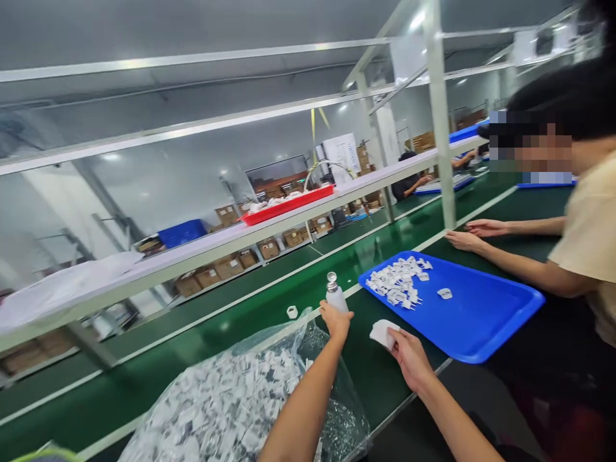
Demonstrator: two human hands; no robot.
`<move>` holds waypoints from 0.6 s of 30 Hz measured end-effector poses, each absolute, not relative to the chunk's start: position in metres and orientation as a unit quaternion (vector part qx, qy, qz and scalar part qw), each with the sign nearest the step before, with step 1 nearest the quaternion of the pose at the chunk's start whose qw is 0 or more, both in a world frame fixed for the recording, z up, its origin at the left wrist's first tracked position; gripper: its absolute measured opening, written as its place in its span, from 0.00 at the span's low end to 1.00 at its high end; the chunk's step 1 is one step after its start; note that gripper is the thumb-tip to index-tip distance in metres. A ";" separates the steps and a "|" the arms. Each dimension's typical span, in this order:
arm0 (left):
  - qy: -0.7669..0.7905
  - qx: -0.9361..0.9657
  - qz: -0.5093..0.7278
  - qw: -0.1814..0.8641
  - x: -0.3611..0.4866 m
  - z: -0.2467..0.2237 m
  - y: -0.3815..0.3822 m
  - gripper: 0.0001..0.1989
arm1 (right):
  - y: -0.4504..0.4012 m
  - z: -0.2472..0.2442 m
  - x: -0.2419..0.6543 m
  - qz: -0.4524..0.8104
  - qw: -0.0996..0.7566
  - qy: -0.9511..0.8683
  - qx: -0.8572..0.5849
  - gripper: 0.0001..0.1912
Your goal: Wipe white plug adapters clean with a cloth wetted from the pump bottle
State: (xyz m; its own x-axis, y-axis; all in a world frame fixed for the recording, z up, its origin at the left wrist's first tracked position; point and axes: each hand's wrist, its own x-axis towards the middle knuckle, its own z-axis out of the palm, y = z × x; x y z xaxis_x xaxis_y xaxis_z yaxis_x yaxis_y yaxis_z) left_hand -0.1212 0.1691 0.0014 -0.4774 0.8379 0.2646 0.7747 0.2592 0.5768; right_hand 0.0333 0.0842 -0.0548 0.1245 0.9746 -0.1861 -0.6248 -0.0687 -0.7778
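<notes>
My left hand (335, 321) grips a white bottle (335, 296) with a metal pump top, holding it upright above the green bench top (375, 366). My right hand (411, 359) pinches a folded white cloth or wipe (384, 333) near the near corner of a blue plastic tray (462, 321). On that tray lies a heap of small white plastic parts with metal pins (397, 282), and one loose part (444, 293) sits apart. A clear plastic bag (332, 398) full of similar white parts lies under my left forearm.
A co-worker (577, 212) sits across the bench, with both hands (481, 234) resting at its edge. A small white part (292, 312) lies on the belt. A metal shelf (202, 247) overhead carries a red tray (289, 204). Cardboard boxes and further workers stand behind.
</notes>
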 end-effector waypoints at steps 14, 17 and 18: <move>0.722 0.679 0.102 0.084 -0.206 -0.002 0.018 0.09 | 0.091 -0.098 0.039 0.474 0.599 -0.412 -0.497 0.32; 0.764 0.640 0.062 0.056 -0.184 -0.013 0.014 0.03 | 0.089 -0.098 0.041 0.456 0.591 -0.428 -0.509 0.32; 0.776 0.627 0.052 0.049 -0.177 -0.015 0.015 0.03 | 0.088 -0.098 0.041 0.451 0.589 -0.432 -0.512 0.32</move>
